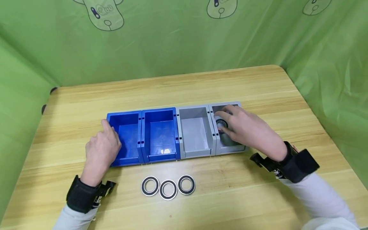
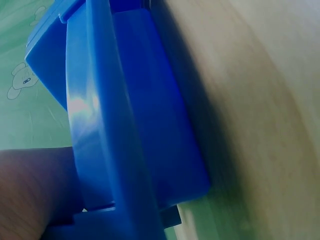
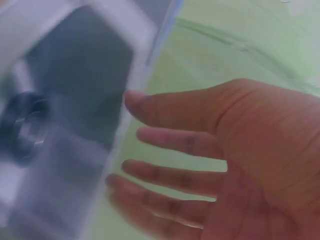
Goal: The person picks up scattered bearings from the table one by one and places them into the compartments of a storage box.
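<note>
My left hand holds the left side wall of the outer blue bin, its index finger along the rim; its fingertips are hidden in the left wrist view. Over the rightmost grey bin is my right hand, with fingers spread and loosely bent. A bearing with a black seal stands inside that bin, near its left wall. The right wrist view shows the same bearing apart from the fingers, blurred. Three similar bearings lie on the table in front of the bins: left, middle and right.
A second blue bin and another grey bin stand joined in the row between the outer bins. The wooden table extends around them. Green curtains hang behind and at both sides.
</note>
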